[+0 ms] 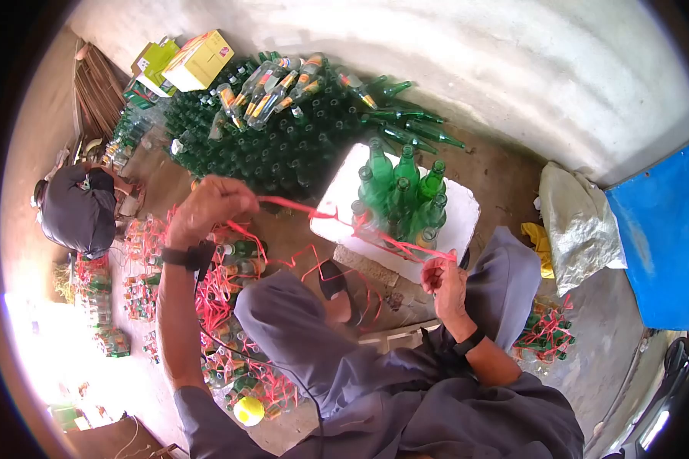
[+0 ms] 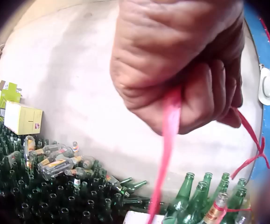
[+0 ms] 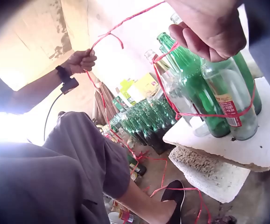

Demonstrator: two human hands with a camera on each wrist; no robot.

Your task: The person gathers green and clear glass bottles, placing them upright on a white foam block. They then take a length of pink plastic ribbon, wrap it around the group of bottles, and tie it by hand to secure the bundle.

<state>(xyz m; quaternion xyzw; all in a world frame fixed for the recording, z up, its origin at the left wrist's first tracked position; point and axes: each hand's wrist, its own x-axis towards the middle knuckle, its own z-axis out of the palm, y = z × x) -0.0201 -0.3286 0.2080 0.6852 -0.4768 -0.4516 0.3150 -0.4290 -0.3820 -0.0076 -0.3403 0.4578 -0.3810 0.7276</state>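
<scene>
Several green bottles (image 1: 406, 177) stand grouped on a white foam block (image 1: 461, 208); one bottle with a red label (image 3: 228, 109) is among them. Red twine (image 3: 205, 115) passes around their lower part in the right wrist view. My left hand (image 1: 210, 206), raised left of the bottles, grips a stretch of the twine (image 1: 287, 203); its curled fingers show in the left wrist view, the hand (image 2: 181, 70) pinching the twine (image 2: 169, 133). My right hand (image 1: 445, 287) holds the twine close beside the bottles, its fingers curled near the bottle necks in the right wrist view.
Many green bottles (image 1: 245, 153) fill the floor by the wall, with cartons (image 1: 199, 61) behind. Twine-tied bottle bundles (image 1: 543, 333) stand on both sides. A person (image 1: 79, 208) crouches at the far left. A pale sack (image 1: 578, 229) lies beside a blue panel (image 1: 666, 229).
</scene>
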